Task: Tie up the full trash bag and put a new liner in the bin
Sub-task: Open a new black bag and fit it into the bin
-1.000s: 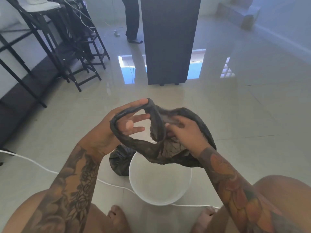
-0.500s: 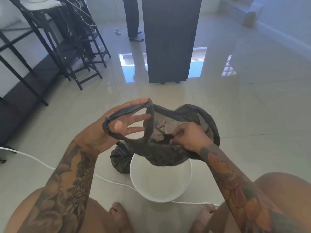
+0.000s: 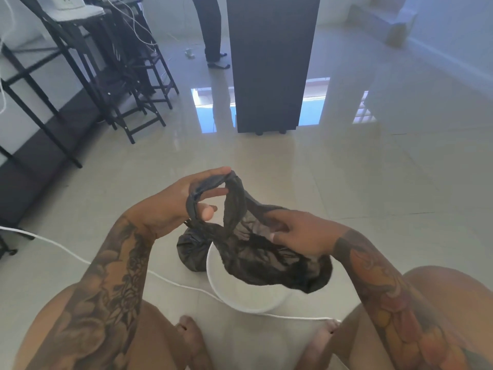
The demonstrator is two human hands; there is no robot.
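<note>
The floor (image 3: 373,182) is pale glossy tile, and a dark cabinet (image 3: 272,62) stands at 12 o'clock from the hands. Low in the view, between the person's knees, stands the white bin (image 3: 240,297) with its mouth open upward; no liner sits in it yet. Touching the bin at its 10 o'clock lies the full trash bag (image 3: 190,249), which looks already closed. A white cable (image 3: 66,251) runs on the floor from 9 o'clock and passes in front of the bin.

Above the bin hangs the new liner (image 3: 266,260), thin and dark, still bunched. Its mass lies at 6 o'clock from the fingers, directly over the bin's mouth, and its long axis runs from 10 o'clock to 4 o'clock.

The left hand (image 3: 184,204) holds one loop of the liner's rim, with the fingers spread apart inside the loop and the thumb pressing the film. The right hand (image 3: 301,233) is nearer to the bin; its fingers are curled and pinch the film near the opening.

I judge that the next move depends on pulling the two hands apart, so the opening faces up as the liner goes down.
</note>
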